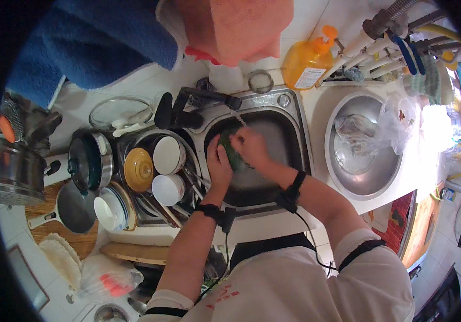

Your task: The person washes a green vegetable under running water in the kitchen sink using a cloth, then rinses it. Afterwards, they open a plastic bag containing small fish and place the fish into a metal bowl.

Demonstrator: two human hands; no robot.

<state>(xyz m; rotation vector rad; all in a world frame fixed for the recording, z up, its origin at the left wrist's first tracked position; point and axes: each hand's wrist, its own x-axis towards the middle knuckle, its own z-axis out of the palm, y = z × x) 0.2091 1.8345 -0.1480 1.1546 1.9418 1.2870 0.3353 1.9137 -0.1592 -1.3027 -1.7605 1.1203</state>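
My left hand [219,163] is over the left side of a stainless steel sink basin [270,189], holding a dark green object [235,157]. The object looks like a vegetable, though hands and blur hide its exact kind. Bent fingers of my right hand [252,148] are against its upper right side; motion blurs them, so I cannot tell whether they grip it. Water [237,116] runs from the black faucet [214,98] just above the hands.
Left of the basin, a dish rack [150,219] holds bowls [167,156] and utensils. An orange soap pump bottle [307,66] stands behind the sink. On the right counter sits a large metal bowl [359,189] with plastic bags [395,120]. Towels [234,32] hang above.
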